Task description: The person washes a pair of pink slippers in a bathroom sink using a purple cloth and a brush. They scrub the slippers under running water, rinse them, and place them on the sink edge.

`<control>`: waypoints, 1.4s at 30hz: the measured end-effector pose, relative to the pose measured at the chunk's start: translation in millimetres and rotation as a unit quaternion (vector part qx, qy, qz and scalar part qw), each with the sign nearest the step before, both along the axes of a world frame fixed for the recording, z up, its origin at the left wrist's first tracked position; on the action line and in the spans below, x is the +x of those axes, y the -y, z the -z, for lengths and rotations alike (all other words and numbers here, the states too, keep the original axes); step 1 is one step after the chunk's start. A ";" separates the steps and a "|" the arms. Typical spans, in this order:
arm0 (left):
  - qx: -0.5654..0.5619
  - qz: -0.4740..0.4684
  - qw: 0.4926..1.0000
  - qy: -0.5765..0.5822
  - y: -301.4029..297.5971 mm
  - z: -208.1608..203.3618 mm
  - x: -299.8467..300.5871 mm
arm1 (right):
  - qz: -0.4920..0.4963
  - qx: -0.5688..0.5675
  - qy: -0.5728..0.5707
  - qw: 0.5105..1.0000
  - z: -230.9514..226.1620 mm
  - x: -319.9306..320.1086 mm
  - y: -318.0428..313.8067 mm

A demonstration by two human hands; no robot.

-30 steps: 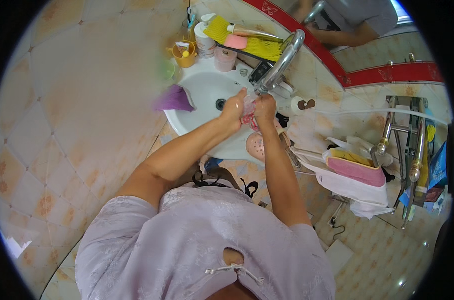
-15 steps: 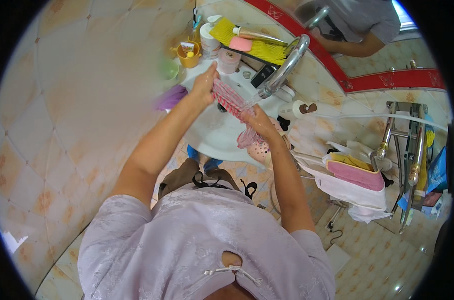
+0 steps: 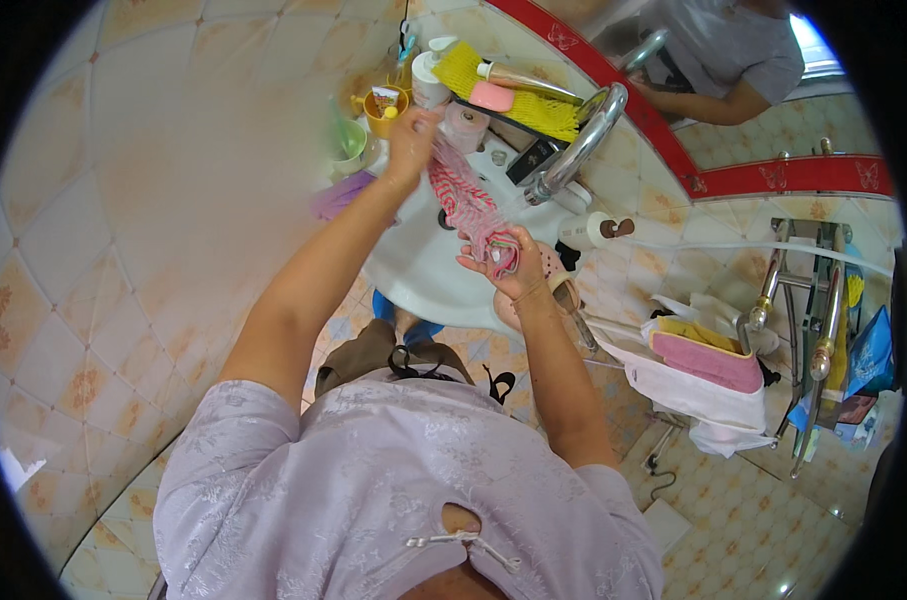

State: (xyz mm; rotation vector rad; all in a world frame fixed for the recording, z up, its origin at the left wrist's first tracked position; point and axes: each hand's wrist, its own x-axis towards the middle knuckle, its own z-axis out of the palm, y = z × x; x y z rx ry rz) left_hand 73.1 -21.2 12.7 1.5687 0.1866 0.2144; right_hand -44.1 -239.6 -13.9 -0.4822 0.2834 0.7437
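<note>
Right hand (image 3: 523,280) is gripping the bunched near end of the striped cloth (image 3: 459,200). Cloth is spanning above the sink (image 3: 413,272), partly spread, bunched end not opened out. Left hand (image 3: 411,148), blurred, is gripping the far end.

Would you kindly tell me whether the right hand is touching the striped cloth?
Touching: the head view shows the lower end of the striped cloth held in the right hand.

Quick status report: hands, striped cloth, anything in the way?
Left hand gripping far end, right hand near end. Striped cloth spread above sink. Faucet close by, not visibly blocking.
</note>
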 end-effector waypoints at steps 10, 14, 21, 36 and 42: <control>0.411 0.300 0.779 0.367 -4.6 -43.5 -109.1 | 0.014 -0.165 0.082 0.983 -36.0 15.4 -2.6; 0.471 0.328 0.652 0.496 -7.2 -44.7 -64.8 | -0.228 -0.080 0.146 0.959 -62.8 21.9 -9.2; 0.581 0.477 0.623 0.217 24.1 -51.5 -44.4 | -0.306 -0.498 0.230 0.778 -69.3 39.9 -25.8; 0.171 0.509 0.813 -0.223 30.8 26.2 -40.5 | -0.156 -0.762 0.566 0.273 -32.3 35.9 -27.1; -0.247 0.441 0.811 -0.295 6.5 18.9 -28.1 | 0.014 -0.791 0.492 0.363 -21.9 39.6 -30.3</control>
